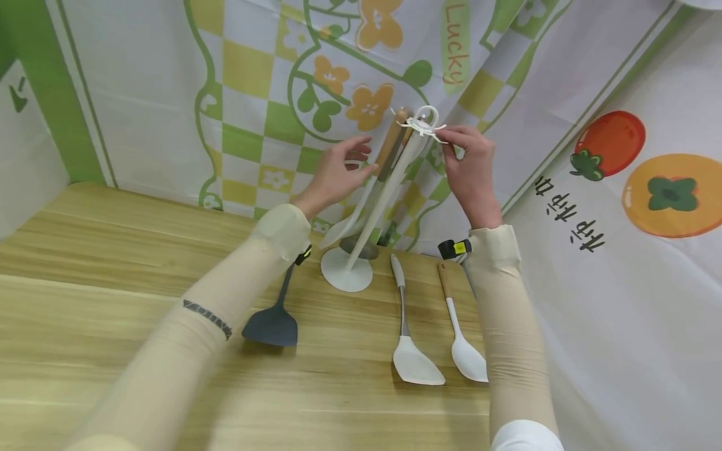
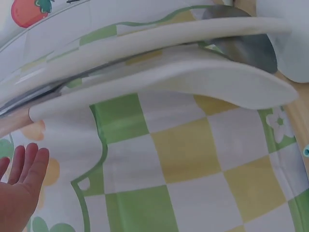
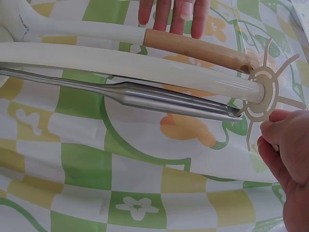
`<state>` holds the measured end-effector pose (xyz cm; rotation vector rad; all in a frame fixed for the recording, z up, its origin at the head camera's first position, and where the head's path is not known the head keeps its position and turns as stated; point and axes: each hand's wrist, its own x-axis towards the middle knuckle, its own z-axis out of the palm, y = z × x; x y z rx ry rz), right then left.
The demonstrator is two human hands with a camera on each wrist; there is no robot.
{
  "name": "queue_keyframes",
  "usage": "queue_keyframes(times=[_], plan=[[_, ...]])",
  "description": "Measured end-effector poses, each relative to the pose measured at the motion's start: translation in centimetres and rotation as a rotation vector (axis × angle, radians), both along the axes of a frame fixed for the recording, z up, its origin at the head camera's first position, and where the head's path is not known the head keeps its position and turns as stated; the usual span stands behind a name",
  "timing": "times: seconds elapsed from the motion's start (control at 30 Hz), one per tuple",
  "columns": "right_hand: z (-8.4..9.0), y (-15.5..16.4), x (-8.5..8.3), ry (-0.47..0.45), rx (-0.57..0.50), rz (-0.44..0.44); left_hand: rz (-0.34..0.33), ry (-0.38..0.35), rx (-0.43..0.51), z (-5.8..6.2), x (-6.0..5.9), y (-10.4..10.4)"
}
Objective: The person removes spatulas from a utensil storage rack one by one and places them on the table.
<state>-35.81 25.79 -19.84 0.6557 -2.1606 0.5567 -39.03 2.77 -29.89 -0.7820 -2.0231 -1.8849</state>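
A white utensil stand (image 1: pixel 369 213) rises from its round base (image 1: pixel 346 275) to a ring of hooks (image 1: pixel 423 122). From the hooks hang a white spoon with a wooden handle (image 1: pixel 389 150) and a steel-handled utensil (image 3: pixel 159 96). My right hand (image 1: pixel 448 141) pinches one thin hook arm (image 3: pixel 277 102) at the top of the stand. My left hand (image 1: pixel 361 156) is spread, with straight fingers (image 3: pixel 174 14) right by the wooden handle (image 3: pixel 193 48); whether they touch it is unclear. In the left wrist view the left hand (image 2: pixel 24 169) holds nothing, beneath the spoon's bowl (image 2: pixel 193 77).
On the wooden table (image 1: pixel 113 282) lie a dark grey spatula (image 1: pixel 273 322), a white spatula with a grey handle (image 1: pixel 408 351) and a white spoon with a wooden handle (image 1: pixel 465 351). Patterned cloth walls (image 1: pixel 254 94) close in the back and right.
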Motion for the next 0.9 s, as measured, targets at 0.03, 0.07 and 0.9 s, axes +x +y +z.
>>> queue_keyframes(times=[0.03,0.07,0.9], plan=[[0.0,0.0,0.0,-0.005,-0.001,-0.004,-0.009,0.004,-0.004,0.1,0.0,0.2],[0.1,0.1,0.0,-0.011,-0.003,-0.007,-0.018,0.008,-0.007,0.2,0.0,0.4],[0.1,0.2,-0.2,-0.038,-0.02,0.003,-0.008,0.021,0.023,1.9,-0.6,2.4]])
